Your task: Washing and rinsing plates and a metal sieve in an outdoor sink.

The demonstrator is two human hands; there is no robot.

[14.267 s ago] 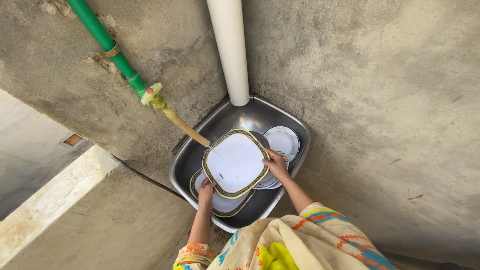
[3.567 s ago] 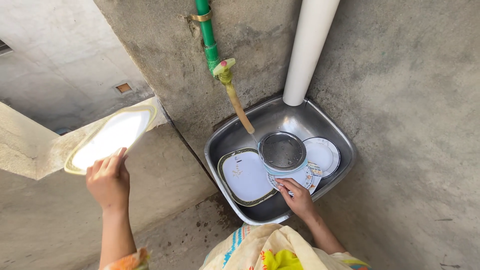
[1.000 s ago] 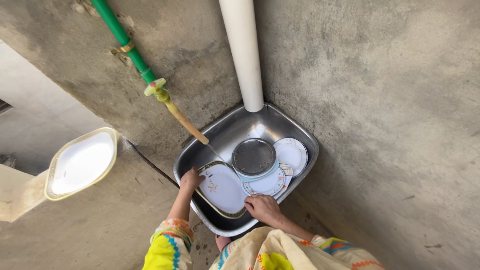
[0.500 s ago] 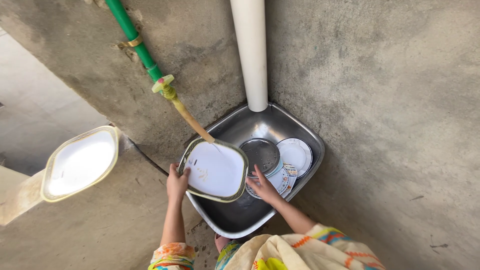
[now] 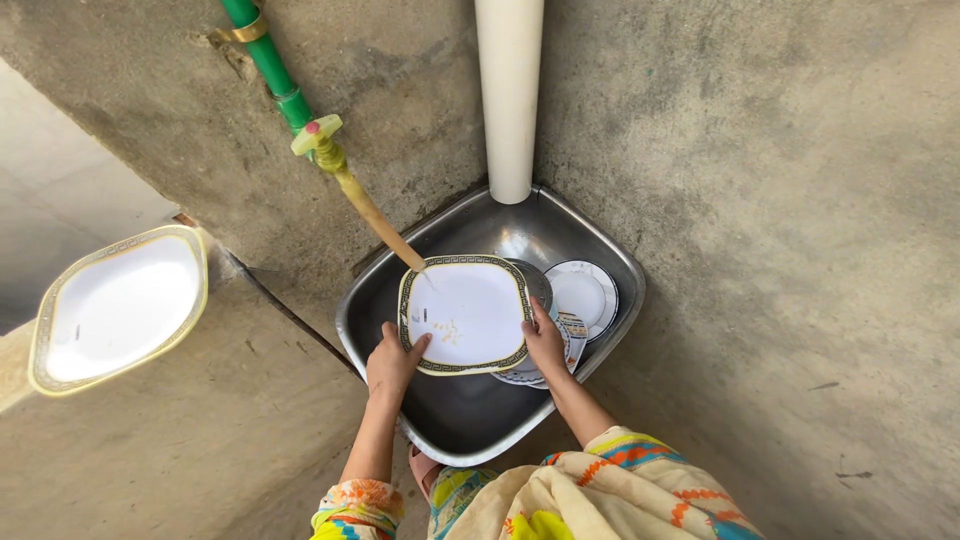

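Observation:
A square white plate with a dark patterned rim [image 5: 467, 312] is held level over the steel basin [image 5: 600, 260]. My left hand [image 5: 393, 360] grips its left edge and my right hand [image 5: 546, 340] grips its right edge. Small yellow bits lie on the plate's face. A yellowish spout [image 5: 372, 212] from a green pipe [image 5: 265, 52] ends just above the plate's far left corner. Beneath the plate, partly hidden, lie a round steel lid and small patterned plates [image 5: 583, 296].
A second square white plate [image 5: 118, 306] rests on a concrete ledge at the left. A white drain pipe [image 5: 509, 95] runs down into the basin's far corner. Rough concrete surrounds the basin. My patterned shawl [image 5: 590, 495] fills the bottom edge.
Both hands have lifted the square plate out of the basin and brought it flat under the spout. The right hand left the basin's front and moved to the plate's right edge.

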